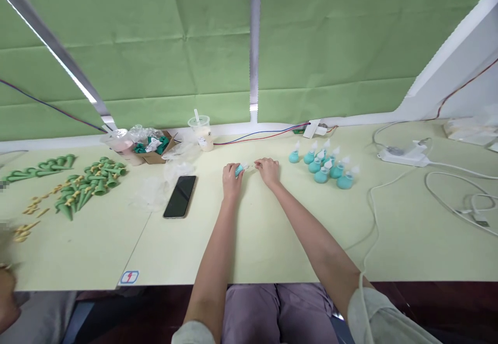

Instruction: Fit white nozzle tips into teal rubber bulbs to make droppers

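My left hand [230,180] is closed around a small turquoise piece with a white tip [238,169], held just above the table or resting on it; I cannot tell which. To its right, my right hand [268,172] has thumb and fingers pinched together close to that tip. Whatever the right fingers hold is too small to name. Several round turquoise pieces with pointed white, flame-like tops [321,175] stand in a group on the table, to the right of my right hand.
A black phone [179,197] lies left of my hands. Behind it are plastic wrap [181,162], a lidded cup with a straw [202,134] and a cardboard box [165,149]. Green cones [91,183] spread at far left, near another person's arm [7,297]. A white power strip [404,154] and cables lie right.
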Tool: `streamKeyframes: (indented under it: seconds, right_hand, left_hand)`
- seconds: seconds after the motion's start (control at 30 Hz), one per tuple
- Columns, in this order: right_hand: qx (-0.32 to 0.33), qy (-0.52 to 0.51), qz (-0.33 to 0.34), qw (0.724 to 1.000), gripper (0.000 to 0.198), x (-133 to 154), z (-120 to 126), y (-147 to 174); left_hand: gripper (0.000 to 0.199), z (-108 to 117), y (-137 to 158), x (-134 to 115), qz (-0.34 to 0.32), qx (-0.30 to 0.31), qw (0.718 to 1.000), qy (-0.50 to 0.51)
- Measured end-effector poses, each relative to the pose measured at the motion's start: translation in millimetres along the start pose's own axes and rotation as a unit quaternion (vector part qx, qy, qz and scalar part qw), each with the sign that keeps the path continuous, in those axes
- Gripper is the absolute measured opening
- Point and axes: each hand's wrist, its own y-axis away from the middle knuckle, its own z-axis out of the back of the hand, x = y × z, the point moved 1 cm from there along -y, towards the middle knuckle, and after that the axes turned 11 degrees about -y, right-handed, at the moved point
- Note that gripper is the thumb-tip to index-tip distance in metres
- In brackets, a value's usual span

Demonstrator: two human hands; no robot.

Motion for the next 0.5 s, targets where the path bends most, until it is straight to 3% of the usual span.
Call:
streamKeyframes:
  seconds: [0.1,0.2,0.27,0.37,0.43,0.5]
  right_hand:
    - [-0.023,-0.039,-0.008,0.999,0.019,4,3,6]
    - [-0.07,-0.161,-0.007,0.984,0.028,8,8,18]
    - [-0.06,-0.293,-0.02,0.954,0.036,9,9,28]
    - [0.004,-0.471,-0.067,0.88,0.038,7,7,38]
    - [0.021,-0.532,-0.09,0.842,0.036,5,4,41]
    - [0.026,-0.556,-0.094,0.826,0.036,3,2,40]
  left_hand:
    - [0.021,-2,1,0,-0.014,0.002,1.0,0.001]
    - [0.022,-4,1,0,-0.06,0.011,0.998,-0.011]
    - [0.022,-5,2,-3,-0.1,0.022,0.994,-0.025]
    - [0.022,-3,2,-8,-0.146,0.03,0.988,-0.041]
    - [0.021,-1,3,-12,-0.162,0.034,0.985,-0.043]
    - [0.021,0,3,-16,-0.169,0.045,0.984,-0.04]
